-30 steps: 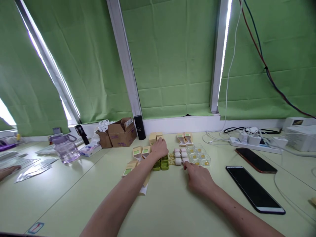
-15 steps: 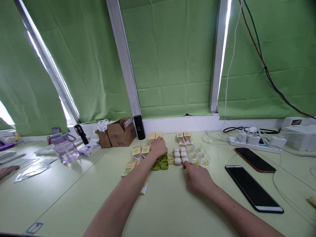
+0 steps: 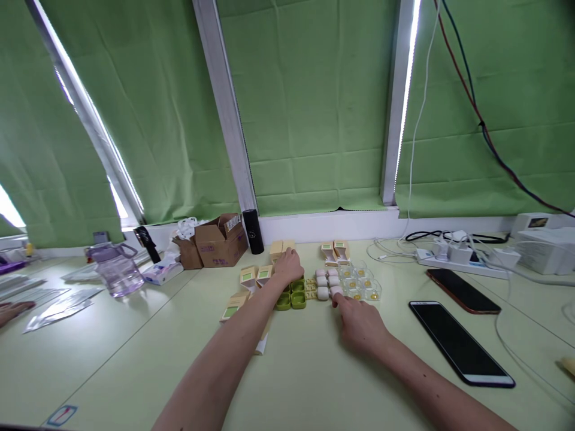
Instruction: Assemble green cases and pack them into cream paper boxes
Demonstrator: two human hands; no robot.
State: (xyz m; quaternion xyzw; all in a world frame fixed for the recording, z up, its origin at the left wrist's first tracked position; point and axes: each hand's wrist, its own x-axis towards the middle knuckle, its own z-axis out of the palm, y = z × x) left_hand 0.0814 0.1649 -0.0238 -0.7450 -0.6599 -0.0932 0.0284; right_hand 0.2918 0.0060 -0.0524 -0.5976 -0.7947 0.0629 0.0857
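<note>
My left hand (image 3: 290,267) reaches over a group of small yellow boxes (image 3: 282,246), fingers curled around something I cannot make out, just above the green cases (image 3: 291,299). My right hand (image 3: 357,320) lies on the table with its fingertip touching a small pinkish-white case (image 3: 335,290) in a cluster of such cases. Clear plastic trays with yellow pieces (image 3: 363,285) sit just right of them. More yellow boxes with green windows (image 3: 254,276) lie to the left, and two stand behind (image 3: 336,251).
Two phones (image 3: 458,342) (image 3: 462,290) lie at the right, beside a power strip with cables (image 3: 453,254). A brown carton (image 3: 219,239), black cylinder (image 3: 252,231) and water jug (image 3: 114,269) stand at the left. Another person's hand (image 3: 11,310) shows at the far left edge.
Both hands have stayed almost still; the view has shifted very slightly. My right fingertip remains at the pinkish-white case.
</note>
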